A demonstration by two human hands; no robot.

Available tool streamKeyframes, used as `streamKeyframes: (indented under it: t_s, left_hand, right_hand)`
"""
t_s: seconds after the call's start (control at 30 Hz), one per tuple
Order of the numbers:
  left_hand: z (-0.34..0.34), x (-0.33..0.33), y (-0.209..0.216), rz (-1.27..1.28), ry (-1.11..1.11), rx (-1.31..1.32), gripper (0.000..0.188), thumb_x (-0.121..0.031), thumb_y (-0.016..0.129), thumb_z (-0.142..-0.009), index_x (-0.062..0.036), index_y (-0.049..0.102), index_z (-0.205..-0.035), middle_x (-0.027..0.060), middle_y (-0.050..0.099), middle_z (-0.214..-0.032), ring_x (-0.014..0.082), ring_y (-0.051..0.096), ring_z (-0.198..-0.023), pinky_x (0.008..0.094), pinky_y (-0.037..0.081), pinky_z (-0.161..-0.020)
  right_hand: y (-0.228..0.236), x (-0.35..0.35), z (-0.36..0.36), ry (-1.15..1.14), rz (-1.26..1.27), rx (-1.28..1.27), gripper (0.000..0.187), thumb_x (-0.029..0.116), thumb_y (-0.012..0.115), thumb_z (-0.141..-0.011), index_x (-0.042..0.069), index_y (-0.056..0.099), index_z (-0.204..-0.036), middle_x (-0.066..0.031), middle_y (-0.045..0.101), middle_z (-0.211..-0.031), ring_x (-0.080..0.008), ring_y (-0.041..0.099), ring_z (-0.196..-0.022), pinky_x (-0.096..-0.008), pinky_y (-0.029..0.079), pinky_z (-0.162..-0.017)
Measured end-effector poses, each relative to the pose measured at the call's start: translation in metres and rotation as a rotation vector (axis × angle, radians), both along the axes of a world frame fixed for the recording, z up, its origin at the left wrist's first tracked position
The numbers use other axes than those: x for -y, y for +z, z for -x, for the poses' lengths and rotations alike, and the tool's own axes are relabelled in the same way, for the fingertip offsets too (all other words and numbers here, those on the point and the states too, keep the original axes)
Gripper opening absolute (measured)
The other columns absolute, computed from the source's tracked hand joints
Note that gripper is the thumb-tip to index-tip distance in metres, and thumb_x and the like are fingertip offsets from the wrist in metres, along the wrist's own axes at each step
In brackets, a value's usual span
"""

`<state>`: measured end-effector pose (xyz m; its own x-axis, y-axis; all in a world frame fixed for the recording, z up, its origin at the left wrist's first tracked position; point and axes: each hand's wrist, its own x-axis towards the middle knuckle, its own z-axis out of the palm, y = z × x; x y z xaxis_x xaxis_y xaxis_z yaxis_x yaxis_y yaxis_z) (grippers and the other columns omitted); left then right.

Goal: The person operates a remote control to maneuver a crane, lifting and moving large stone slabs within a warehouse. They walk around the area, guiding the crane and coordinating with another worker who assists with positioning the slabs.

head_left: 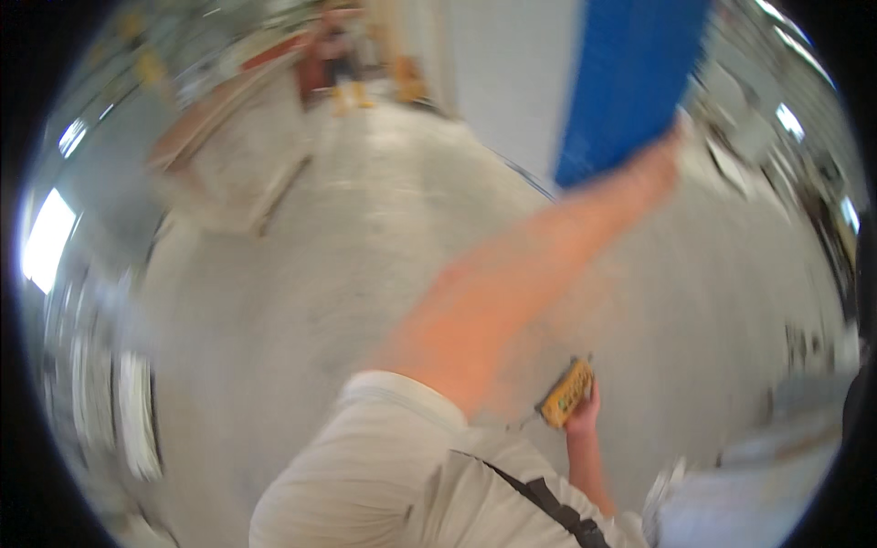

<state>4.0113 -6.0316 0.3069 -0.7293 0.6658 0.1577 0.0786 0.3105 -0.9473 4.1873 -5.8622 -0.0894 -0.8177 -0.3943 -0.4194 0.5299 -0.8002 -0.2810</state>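
Note:
My left arm reaches across to the upper right. My left hand [665,155], smeared by motion, is at the lower right edge of a tall blue panel [630,82]; whether it grips the edge or only touches it cannot be made out. My right hand [585,411] is low in front of my body. Its fingers are wrapped round a yellow handheld remote control [568,393] with dark edges and rows of buttons or markings. A thin cord or antenna seems to stick out at its lower left.
A pale wall-like surface [512,82] adjoins the blue panel. Far left stands a large box-like container [237,146] with a brown rim. Behind it is another person [343,59] in yellow boots. Grey floor [347,237] runs between. Blurred pale objects [749,502] lie at lower right.

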Motion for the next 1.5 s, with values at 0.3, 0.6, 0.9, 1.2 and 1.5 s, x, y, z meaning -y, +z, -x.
streamKeyframes:
  t_s: [0.3, 0.6, 0.9, 1.2, 1.5]
  left_hand:
    - [0.148, 0.037, -0.047, -0.451, -0.272, 0.105, 0.022, -0.015, 0.048, -0.079, -0.0017, 0.063, -0.086, 0.0122, 0.063, -0.087, 0.0306, 0.059, -0.088, 0.0447, 0.041, -0.084]
    - [0.259, 0.029, -0.059, -0.104, -0.377, -0.141, 0.025, -0.02, 0.044, -0.084, -0.0068, 0.065, -0.085, 0.0069, 0.061, -0.092, 0.0225, 0.054, -0.096, 0.0399, 0.037, -0.086]
    - [0.286, -0.027, -0.037, 0.0, -0.294, -0.102, 0.023, -0.017, 0.045, -0.084, -0.0067, 0.064, -0.089, 0.0078, 0.061, -0.093, 0.0231, 0.054, -0.096, 0.0402, 0.036, -0.086]
    - [0.32, -0.086, -0.054, 0.026, -0.314, -0.084, 0.026, -0.013, 0.041, -0.084, -0.007, 0.064, -0.092, 0.01, 0.062, -0.096, 0.024, 0.056, -0.097, 0.0413, 0.04, -0.081]
    - [0.392, -0.12, -0.07, -0.021, -0.361, -0.001, 0.023, -0.016, 0.045, -0.083, -0.0057, 0.064, -0.09, 0.0117, 0.063, -0.098, 0.0258, 0.057, -0.097, 0.0429, 0.044, -0.079]
  right_hand:
    - [-0.013, -0.037, -0.019, -0.324, -0.104, -0.117, 0.04, 0.037, 0.037, -0.093, 0.006, 0.048, -0.117, -0.0072, 0.057, -0.106, -0.0188, 0.057, -0.093, -0.0351, 0.047, -0.082]
    - [0.016, -0.022, -0.011, -0.54, -0.252, 0.022, 0.041, 0.036, 0.037, -0.093, 0.004, 0.049, -0.116, -0.0081, 0.056, -0.107, -0.0187, 0.056, -0.095, -0.034, 0.047, -0.082]
    - [0.008, 0.008, -0.003, -0.77, -0.151, 0.053, 0.034, 0.024, 0.04, -0.091, 0.0, 0.049, -0.113, -0.0112, 0.058, -0.105, -0.0214, 0.058, -0.095, -0.036, 0.048, -0.083]
    - [-0.014, 0.003, -0.015, -0.916, -0.174, 0.039, 0.029, 0.018, 0.045, -0.088, 0.0, 0.05, -0.11, -0.0112, 0.059, -0.102, -0.0197, 0.059, -0.091, -0.035, 0.05, -0.079]
    - [-0.024, 0.002, -0.023, -0.935, -0.251, 0.004, 0.037, 0.012, 0.052, -0.081, -0.001, 0.044, -0.115, -0.0122, 0.056, -0.106, -0.0223, 0.057, -0.097, -0.0369, 0.048, -0.083]
